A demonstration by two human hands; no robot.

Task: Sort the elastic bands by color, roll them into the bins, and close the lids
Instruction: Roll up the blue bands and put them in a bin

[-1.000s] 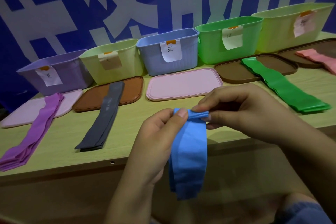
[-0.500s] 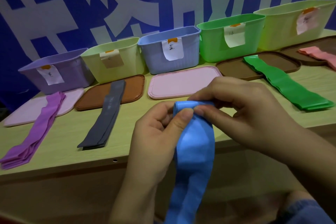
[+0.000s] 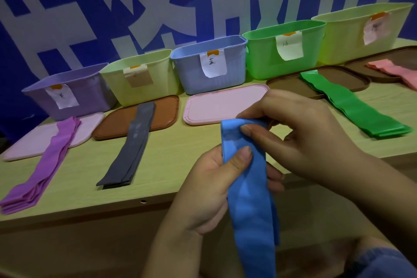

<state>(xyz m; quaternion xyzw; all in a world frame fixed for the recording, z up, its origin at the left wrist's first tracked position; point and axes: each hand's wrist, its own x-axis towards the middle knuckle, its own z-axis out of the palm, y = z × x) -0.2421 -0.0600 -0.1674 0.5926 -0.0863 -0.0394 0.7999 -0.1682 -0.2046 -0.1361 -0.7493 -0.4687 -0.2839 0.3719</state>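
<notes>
A blue elastic band (image 3: 249, 198) hangs in front of the table edge, held by both hands. My left hand (image 3: 209, 185) grips it a little below the top, thumb pressed on its front. My right hand (image 3: 300, 135) pinches its folded top end. On the table lie a purple band (image 3: 42, 171), a grey band (image 3: 130, 149), a green band (image 3: 352, 106) and a pink band (image 3: 392, 70). Behind them stand open bins: purple (image 3: 67, 90), pale yellow (image 3: 142, 79), blue (image 3: 209, 63), green (image 3: 284, 47) and a large pale yellow one (image 3: 361, 31).
Lids lie flat before the bins: a pale pink lid (image 3: 20, 144), a brown lid (image 3: 164, 110), a pink lid (image 3: 216, 104) and two dark brown lids (image 3: 288, 86). The wooden table's front edge (image 3: 90, 212) runs across the view. A blue wall with white characters stands behind.
My left hand has slid lower down the blue band while my right hand keeps the top end. More of the band now hangs down, and its top sits higher over the table.
</notes>
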